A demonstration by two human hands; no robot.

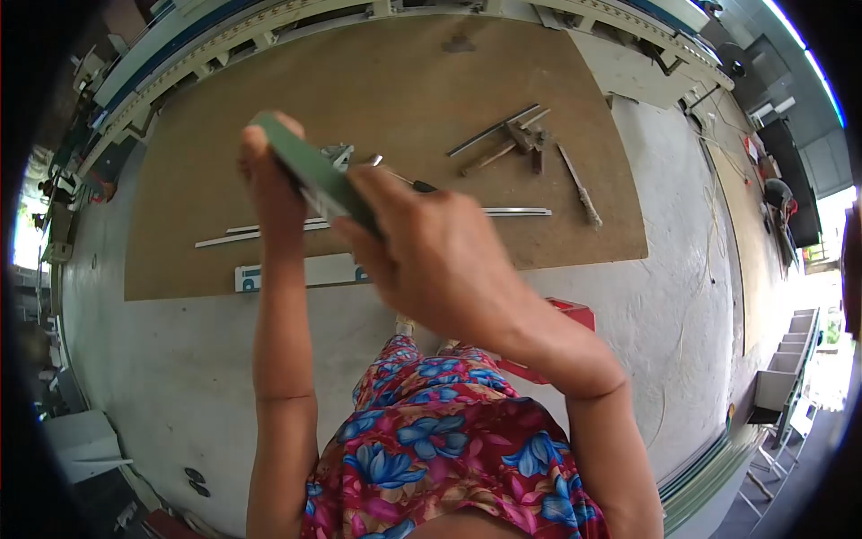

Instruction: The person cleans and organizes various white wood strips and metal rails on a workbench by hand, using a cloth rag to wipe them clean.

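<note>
A long, flat green strip [319, 171] is held up close to the camera, slanting from upper left to lower right. My left hand [271, 175] grips its far end, fingers curled over the edge. Closed around the near end is my right hand [435, 256], thumb and fingers on either side. Behind and below the strip, a brown board [395, 81] lies on the floor. Thin metal strips [516, 212] rest on it, partly hidden by my hands. A white box with blue print [301, 272] lies at the board's front edge.
Wooden-handled tools [503, 153] and a metal bar [494, 130] lie on the board's right side, near a thin stick [579, 184]. A red case [573, 313] sits by my legs. A long machine frame [269, 38] borders the far side; a ladder [790, 359] stands right.
</note>
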